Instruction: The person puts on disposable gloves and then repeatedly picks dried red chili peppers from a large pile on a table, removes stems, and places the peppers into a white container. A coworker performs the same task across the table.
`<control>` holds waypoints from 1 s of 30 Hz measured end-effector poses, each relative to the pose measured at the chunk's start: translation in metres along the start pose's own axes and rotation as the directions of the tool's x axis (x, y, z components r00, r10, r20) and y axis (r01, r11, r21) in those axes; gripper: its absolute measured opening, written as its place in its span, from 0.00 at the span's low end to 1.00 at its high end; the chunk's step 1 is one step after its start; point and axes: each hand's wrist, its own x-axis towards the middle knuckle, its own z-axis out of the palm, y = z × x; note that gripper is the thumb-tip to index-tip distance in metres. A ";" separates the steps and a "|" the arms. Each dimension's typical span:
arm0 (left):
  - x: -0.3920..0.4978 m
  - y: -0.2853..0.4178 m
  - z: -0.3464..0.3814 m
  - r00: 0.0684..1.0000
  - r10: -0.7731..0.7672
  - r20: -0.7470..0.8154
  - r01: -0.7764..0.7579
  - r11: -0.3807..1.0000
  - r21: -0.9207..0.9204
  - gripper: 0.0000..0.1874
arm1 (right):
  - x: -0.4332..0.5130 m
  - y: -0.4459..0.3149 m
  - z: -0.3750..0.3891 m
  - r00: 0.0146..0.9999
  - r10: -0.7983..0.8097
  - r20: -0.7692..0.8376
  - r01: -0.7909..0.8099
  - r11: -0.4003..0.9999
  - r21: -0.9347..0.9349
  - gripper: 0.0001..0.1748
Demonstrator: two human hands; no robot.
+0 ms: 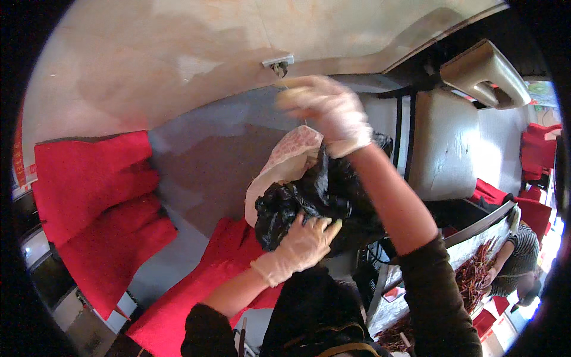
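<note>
Both my hands wear thin, pale translucent gloves. My left hand [303, 245] lies against the crumpled black plastic bag [279, 207], its fingers spread towards the right; whether they grip the plastic cannot be told. Above it, my right hand [330, 107] is raised and blurred by motion. A thin pale strand runs past its fingers towards the corner of a white and pinkish sack [281, 156]. The black bag sits in and over the sack's open mouth, and its contents are hidden. My right forearm covers part of the bag.
Red cloths [98, 192] hang over furniture at left and front. A wall socket [279, 60] holds a plug above. A beige padded chair [444, 147] stands at right. Beyond it, a person [513, 259] handles dried red chillies [475, 272] on a covered table [464, 234].
</note>
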 end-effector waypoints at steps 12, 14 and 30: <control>0.057 -0.155 -0.005 0.747 -0.634 0.198 0.571 0.460 -0.680 0.54 | -0.138 0.056 -0.115 0.743 0.609 -0.278 -0.656 0.577 -0.486 0.55; 0.056 -0.142 -0.015 0.789 -0.560 0.254 0.452 0.248 -0.857 0.41 | -0.123 0.063 -0.100 0.703 0.683 -0.197 -0.690 0.589 -0.420 0.40; 0.076 -0.129 -0.061 0.824 -0.392 0.410 0.383 -0.149 -0.912 0.26 | -0.106 -0.001 -0.119 0.741 0.100 -0.664 -0.654 0.331 -0.680 0.53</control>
